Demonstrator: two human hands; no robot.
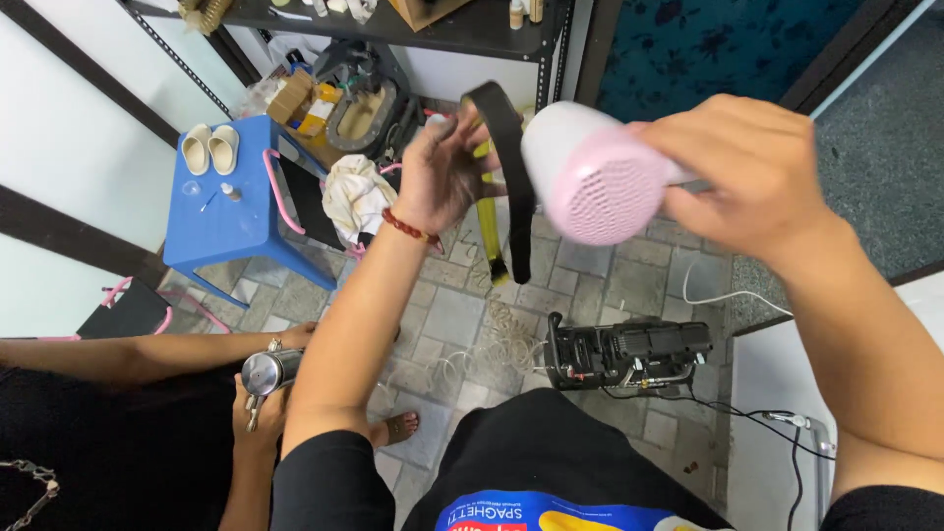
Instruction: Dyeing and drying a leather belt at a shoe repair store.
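Strap [511, 167] is hanging pinched in my left hand [442, 172] while my right hand [747, 167] is gripping the dryer [590, 182], best aimed squarely and steadily at it.

A black strap [511, 187], flat and fairly wide like a belt or a sandal band, is held up in the air well above the tiled floor. It bends into an arch at the top, near the fingers that pinch it, and its longer end hangs straight down, ending in a paler tip. Just beside it, to the right and nearly touching, is a pale pink hair dryer [590, 182]. Its rounded body is tilted, with the perforated pink rear grille turned toward the viewer and its handle hidden inside the gripping palm.
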